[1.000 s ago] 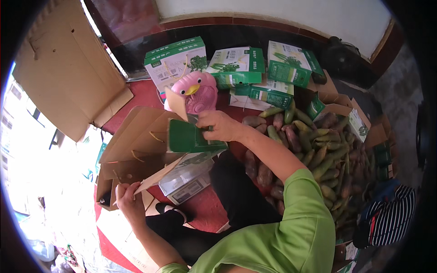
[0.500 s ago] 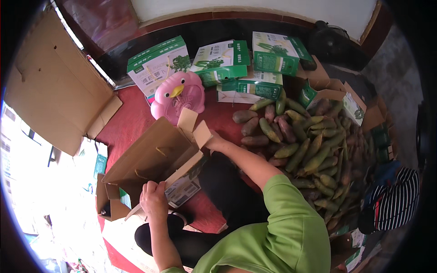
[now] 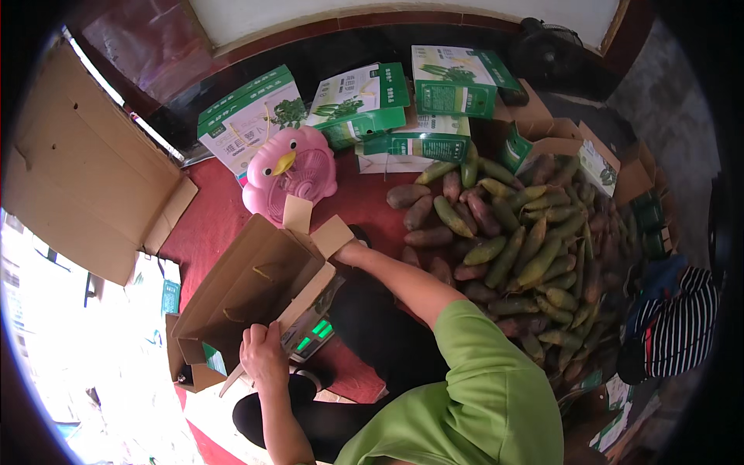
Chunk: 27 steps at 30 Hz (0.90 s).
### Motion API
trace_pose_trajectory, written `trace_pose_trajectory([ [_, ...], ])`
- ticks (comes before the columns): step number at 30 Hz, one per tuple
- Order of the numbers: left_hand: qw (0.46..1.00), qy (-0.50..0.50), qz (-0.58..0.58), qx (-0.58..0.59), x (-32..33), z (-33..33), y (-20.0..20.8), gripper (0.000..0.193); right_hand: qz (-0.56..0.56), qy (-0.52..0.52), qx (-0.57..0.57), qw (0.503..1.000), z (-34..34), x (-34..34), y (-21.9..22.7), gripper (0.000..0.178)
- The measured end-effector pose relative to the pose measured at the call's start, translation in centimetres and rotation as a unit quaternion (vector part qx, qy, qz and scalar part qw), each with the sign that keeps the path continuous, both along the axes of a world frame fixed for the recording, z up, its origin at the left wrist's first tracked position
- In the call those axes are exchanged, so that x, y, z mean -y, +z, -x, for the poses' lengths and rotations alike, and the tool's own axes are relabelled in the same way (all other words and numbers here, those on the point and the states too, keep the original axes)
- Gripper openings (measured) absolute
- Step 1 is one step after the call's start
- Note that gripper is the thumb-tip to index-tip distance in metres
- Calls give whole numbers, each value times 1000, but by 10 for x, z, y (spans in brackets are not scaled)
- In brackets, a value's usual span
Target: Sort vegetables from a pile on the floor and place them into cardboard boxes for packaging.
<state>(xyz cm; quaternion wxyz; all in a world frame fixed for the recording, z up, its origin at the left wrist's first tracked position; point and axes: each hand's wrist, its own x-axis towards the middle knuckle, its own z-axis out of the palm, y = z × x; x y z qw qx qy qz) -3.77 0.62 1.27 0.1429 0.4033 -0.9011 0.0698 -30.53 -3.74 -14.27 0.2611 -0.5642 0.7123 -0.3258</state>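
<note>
An open cardboard box (image 3: 271,267) stands before me, brown inside, with two cord handles and its flaps up. My left hand (image 3: 263,356) is closed on the box's near edge, towards its left end. At the other end, my right hand (image 3: 350,253) lies against the box behind a raised flap (image 3: 332,235), which hides its fingers. Just under the box's near wall, a scale (image 3: 316,338) shows a green lit display. The box's contents are mostly hidden; one small dark thing (image 3: 183,377) shows at its left end.
A heap of green and reddish-purple radishes (image 3: 535,263) lies to the right. Pink duck-shaped plastic stool (image 3: 293,174) and several green-and-white cartons (image 3: 360,101) stand beyond the box. A large cardboard sheet (image 3: 85,163) leans at left; a black fan (image 3: 550,50) stands far right.
Green digits now glow on the scale's display. The view has shifted a little, so most things sit farther left. Both hands stay at the box.
</note>
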Motion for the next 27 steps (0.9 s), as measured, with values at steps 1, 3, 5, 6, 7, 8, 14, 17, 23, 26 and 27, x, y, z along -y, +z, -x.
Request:
trace_pose_trajectory([
  [1, 1000, 10, -2, 2, 1, 0, -1, 16, -21, -11, 21, 999, -1, -1, 7, 38],
  [3, 1000, 16, -5, 4, 0, 3, -1, 17, -44, -26, 42, 998, 1, -6, 4, 38],
  [5, 1000, 22, -17, -3, -1, 3, -2, 15, 69, -45, 8, 997, 3, -10, -9, 32],
  [6, 1000, 23, -18, -3, -1, 3, -2, 15, 69, -44, 8, 997, 7, -12, -11, 32],
  [7, 999, 30, -25, -4, -3, 3, -2, 15, 62, -58, 132, 988, 14, -14, -11, 30],
  [8, 999, 37, -34, -5, -4, 2, -2, 14, 53, -70, 254, 963, 19, -19, -12, 29],
  [14, 996, 55, -72, -4, -8, 0, 0, 16, 52, -193, 207, 958, 54, -89, -78, 29],
  [17, 994, 59, -87, -9, -10, -4, 2, 17, 24, -218, 157, 963, 56, -146, -88, 25],
  [23, 987, 62, -150, -12, -17, -10, 14, 29, -74, -215, 139, 964, 45, -254, -135, 22],
  [26, 979, 79, -187, -18, -12, -22, 10, 35, -127, -194, 141, 962, 34, -287, -146, 20],
  [27, 977, 85, -196, -17, -11, -25, 11, 37, -149, -185, 140, 961, 29, -297, -150, 20],
])
